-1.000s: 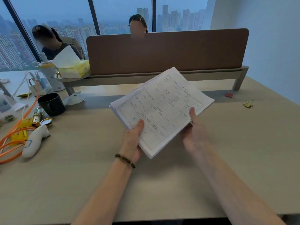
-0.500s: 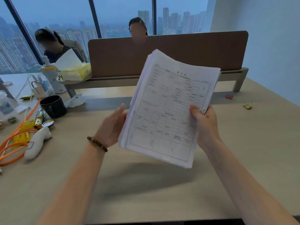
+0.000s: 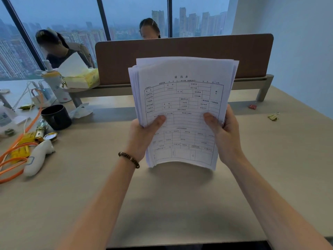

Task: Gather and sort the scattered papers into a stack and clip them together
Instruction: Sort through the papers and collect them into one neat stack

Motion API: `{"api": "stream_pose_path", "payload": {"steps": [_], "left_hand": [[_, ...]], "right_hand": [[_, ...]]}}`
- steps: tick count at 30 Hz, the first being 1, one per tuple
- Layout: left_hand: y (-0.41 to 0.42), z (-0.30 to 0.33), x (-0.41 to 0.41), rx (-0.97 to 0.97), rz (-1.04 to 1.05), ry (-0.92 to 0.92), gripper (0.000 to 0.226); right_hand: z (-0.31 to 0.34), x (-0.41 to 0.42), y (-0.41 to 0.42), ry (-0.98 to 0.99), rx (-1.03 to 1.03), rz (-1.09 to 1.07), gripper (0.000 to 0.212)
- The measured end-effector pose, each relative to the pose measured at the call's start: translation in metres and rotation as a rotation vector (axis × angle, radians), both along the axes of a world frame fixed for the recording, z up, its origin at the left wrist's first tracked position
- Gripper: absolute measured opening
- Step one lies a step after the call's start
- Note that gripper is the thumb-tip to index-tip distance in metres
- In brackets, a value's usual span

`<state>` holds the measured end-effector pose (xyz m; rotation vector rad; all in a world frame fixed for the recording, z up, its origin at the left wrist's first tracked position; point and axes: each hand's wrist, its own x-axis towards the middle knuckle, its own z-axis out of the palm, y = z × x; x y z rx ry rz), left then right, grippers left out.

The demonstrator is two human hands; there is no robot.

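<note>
A thick stack of printed form sheets (image 3: 182, 98) stands upright above the beige desk (image 3: 180, 204), its lower edge just above or on the surface. My left hand (image 3: 144, 134) grips the stack's left side, thumb on the front sheet. My right hand (image 3: 223, 132) grips the right side the same way. The sheet edges at the top and left are slightly uneven. A gold binder clip (image 3: 273, 116) lies far right on the desk, and a small red clip (image 3: 252, 106) lies near the divider's leg.
A brown divider panel (image 3: 252, 55) stands behind the stack, with two people beyond it. At left are a black mug (image 3: 56, 117), a white handheld device (image 3: 38, 157), orange cables (image 3: 10, 159), a bottle and a tissue box (image 3: 81, 76).
The stack went from lying tilted in my hands to standing upright and square to me. My left hand moved from its bottom edge to its left side.
</note>
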<state>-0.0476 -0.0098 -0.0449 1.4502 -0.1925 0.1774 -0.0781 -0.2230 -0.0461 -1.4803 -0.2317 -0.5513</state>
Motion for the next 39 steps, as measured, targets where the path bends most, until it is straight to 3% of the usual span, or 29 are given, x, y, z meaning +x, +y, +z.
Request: {"api": "stream_pose_path", "payload": {"steps": [4,12,14,19,23,29,35,39], "left_hand": [[0.0,-0.016,-0.009,-0.117,-0.022,0.009,0.02],[-0.011,-0.011,-0.01,-0.072,0.056,-0.04,0.012],[-0.011,-0.006,-0.008,-0.084,0.033,-0.064,0.013],[-0.004,-0.028,-0.007,-0.008,-0.065,0.057,0.021],[-0.005,-0.032,-0.006,0.035,-0.086,0.073,0.021],[-0.013,-0.036,-0.006,0.027,-0.021,0.045,0.017],[-0.009,-0.038,-0.002,0.135,-0.012,0.037,0.017],[-0.001,-0.033,0.001,0.189,-0.072,0.099,0.014]], "right_hand": [[-0.005,0.002,-0.001,0.011,0.019,0.021,0.045],[0.002,0.006,-0.006,0.06,-0.016,0.057,0.012],[0.008,0.007,-0.009,0.035,-0.005,0.066,0.015],[-0.007,0.008,-0.012,0.019,0.009,0.085,0.045],[-0.017,0.01,-0.014,0.121,0.025,0.078,0.043],[-0.02,0.012,-0.011,0.103,0.086,0.065,0.047],[-0.026,0.017,-0.014,0.215,0.013,0.003,0.019],[-0.021,0.019,-0.019,0.258,-0.08,-0.041,0.02]]}}
